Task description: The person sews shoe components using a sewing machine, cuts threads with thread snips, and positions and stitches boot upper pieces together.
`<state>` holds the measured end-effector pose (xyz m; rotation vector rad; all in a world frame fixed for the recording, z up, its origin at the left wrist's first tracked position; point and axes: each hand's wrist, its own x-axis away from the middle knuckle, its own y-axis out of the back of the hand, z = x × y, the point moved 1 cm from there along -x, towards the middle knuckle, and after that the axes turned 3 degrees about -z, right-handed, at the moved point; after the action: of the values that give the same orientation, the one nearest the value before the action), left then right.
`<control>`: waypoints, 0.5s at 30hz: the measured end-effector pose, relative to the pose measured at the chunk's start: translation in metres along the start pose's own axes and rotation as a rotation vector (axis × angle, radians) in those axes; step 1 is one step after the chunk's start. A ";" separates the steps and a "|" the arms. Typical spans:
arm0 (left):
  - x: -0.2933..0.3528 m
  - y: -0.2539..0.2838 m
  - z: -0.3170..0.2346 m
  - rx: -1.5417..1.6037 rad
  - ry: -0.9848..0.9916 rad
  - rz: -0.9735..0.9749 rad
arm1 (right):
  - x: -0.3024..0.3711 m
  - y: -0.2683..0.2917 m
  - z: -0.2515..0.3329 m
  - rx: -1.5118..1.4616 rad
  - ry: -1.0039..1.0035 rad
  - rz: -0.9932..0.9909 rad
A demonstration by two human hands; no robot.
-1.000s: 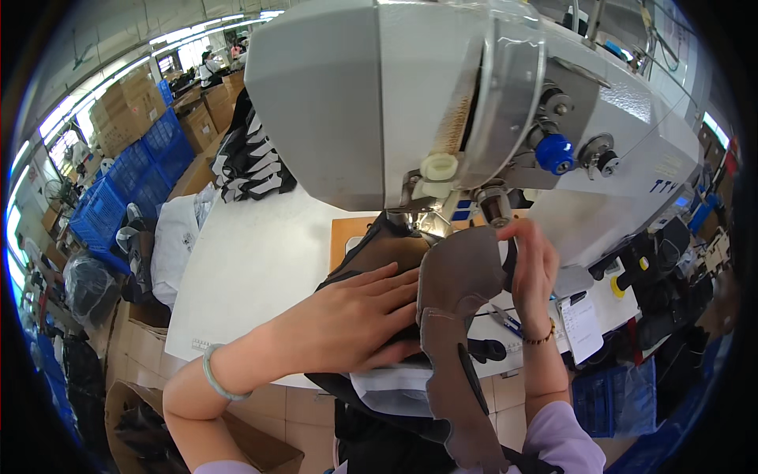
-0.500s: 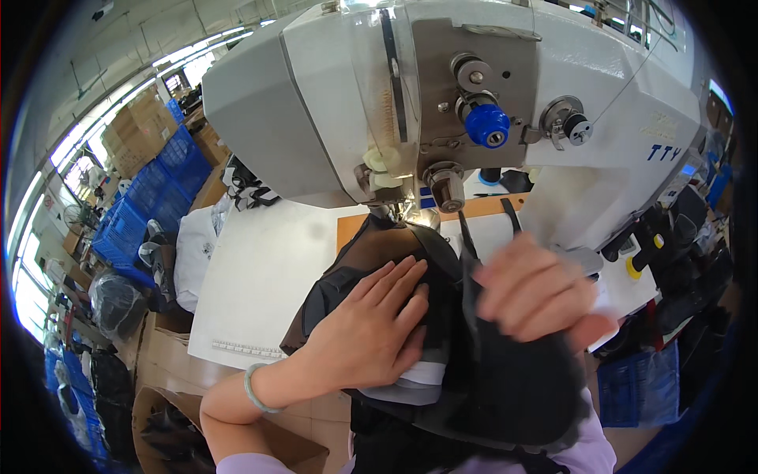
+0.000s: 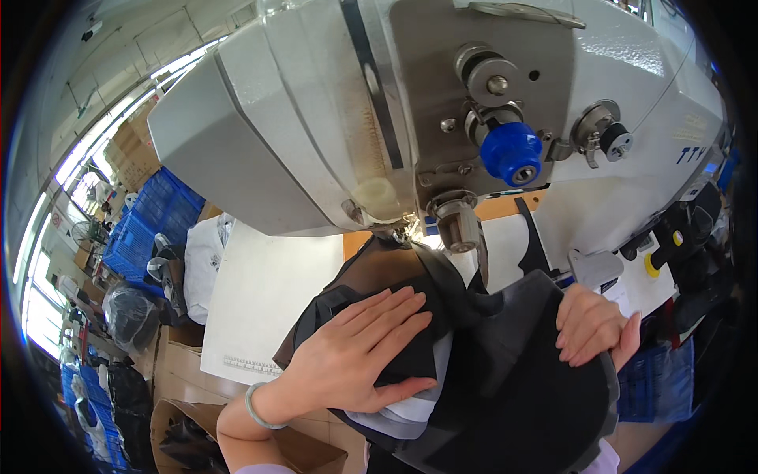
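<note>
My left hand lies flat, fingers stretched, on a piece of black fabric with sheer mesh and a grey-white band. The far end of this work sits under the lit needle area of a sewing machine. My right hand curls its fingers over the right edge of a wide black fabric panel; the thumb points outward. That panel spreads across my front and joins the darker cloth near the needle. The presser foot is mostly hidden behind the machine head.
The white table carries a ruler strip at its near left edge. A black strap lies behind the panel. Blue crates, a cardboard box and bagged goods stand left; another blue crate is at right.
My right hand has moved right and slightly down, drawing the black panel's edge outward so it spreads wider. My left hand stays flat on the fabric. The view has come closer to the machine.
</note>
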<state>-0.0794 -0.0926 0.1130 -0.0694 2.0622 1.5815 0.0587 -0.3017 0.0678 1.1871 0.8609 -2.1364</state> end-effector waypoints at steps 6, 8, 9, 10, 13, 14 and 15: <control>0.001 0.002 0.008 0.011 -0.016 -0.010 | 0.007 0.002 -0.005 0.018 0.030 0.030; 0.003 0.005 0.013 0.019 -0.013 -0.002 | 0.008 0.000 -0.008 0.026 0.046 0.064; 0.004 0.006 0.016 0.026 -0.010 0.005 | 0.008 0.000 -0.009 0.025 0.044 0.064; 0.003 0.008 0.018 0.031 -0.022 0.005 | 0.007 0.002 -0.006 0.039 0.065 0.147; 0.002 0.012 0.023 0.009 -0.056 0.032 | 0.009 -0.002 -0.002 0.057 0.104 0.217; 0.002 0.013 0.024 0.015 -0.057 0.033 | 0.011 -0.003 -0.002 0.050 0.120 0.208; 0.002 0.014 0.025 0.021 -0.058 0.034 | 0.010 -0.003 -0.002 0.052 0.122 0.206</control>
<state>-0.0761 -0.0651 0.1199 0.0192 2.0452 1.5632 0.0533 -0.3001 0.0588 1.3818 0.7043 -1.9468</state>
